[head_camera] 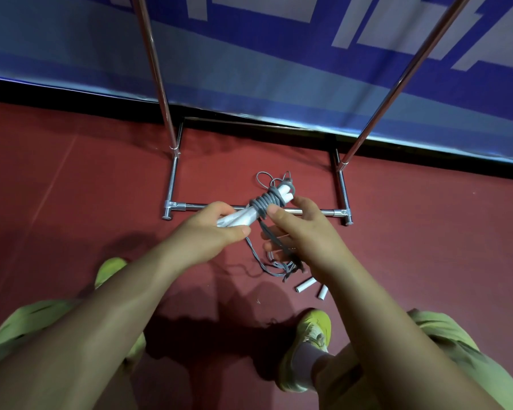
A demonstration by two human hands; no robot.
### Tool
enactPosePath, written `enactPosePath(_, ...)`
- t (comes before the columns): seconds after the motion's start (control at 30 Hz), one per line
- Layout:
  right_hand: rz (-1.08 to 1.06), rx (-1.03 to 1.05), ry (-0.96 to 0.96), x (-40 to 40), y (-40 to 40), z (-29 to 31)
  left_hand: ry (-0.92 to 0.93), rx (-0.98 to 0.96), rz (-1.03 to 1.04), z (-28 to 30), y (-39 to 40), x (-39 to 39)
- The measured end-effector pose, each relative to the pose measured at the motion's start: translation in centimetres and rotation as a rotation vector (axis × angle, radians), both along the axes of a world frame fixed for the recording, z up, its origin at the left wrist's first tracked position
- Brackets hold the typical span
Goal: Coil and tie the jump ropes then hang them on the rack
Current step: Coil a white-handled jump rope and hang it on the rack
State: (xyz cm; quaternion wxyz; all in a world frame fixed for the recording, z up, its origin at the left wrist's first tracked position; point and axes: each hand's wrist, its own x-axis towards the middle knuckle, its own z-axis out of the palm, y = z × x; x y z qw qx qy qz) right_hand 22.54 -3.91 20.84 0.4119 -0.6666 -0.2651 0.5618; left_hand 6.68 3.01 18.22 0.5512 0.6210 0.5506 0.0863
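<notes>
Gripping the white handles [238,219] of a grey jump rope [266,202] near their lower ends, the left hand [216,229] has its fingers curled over them and its thumb pressed along the near side. The handles lie side by side and slant up and away from that grip, and grey cord is wound round them in several tight turns just beyond the left fingertips. The right hand [301,232] sits close on the other side of the wraps, its thumb touching the coil and its fingers curled round the loose strands that run down from the bundle toward the floor. Past the wraps, small free loops [267,179] of cord stick out beyond the handle tips. Below the right hand, a second rope [282,266] lies in a loose tangle on the red floor [71,187], with its two white handles [306,284] just beside the right wrist. Beyond both hands stands the chrome rack [172,173], its base bar crossing directly behind the held bundle and its two uprights rising in front of a blue banner [279,69]. Yellow-green shoes [314,329] show beneath the forearms.
</notes>
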Motion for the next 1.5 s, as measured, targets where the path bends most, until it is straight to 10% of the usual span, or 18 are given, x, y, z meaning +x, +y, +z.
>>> enactPosePath(0.47, -0.032, -0.003, -0.129, 0.0, 0.0, -0.4, 0.232, 0.342, -0.200, -0.1, -1.2, 0.0)
enactPosePath(0.9, -0.050, 0.275, 0.143, 0.5, 0.6, -0.3, -0.563, -0.754, -0.001, 1.6, 0.2, -0.6)
enactPosePath(1.13, 0.036, 0.100, -0.283, 0.3, 0.3, -0.7, -0.369, -0.428, 0.008, 0.6, -0.7, 0.5)
enactPosePath(1.5, 0.021, -0.004, -0.231, 0.6, 0.4, -0.4, -0.370, -0.316, 0.013, 0.1, -1.0, 0.7)
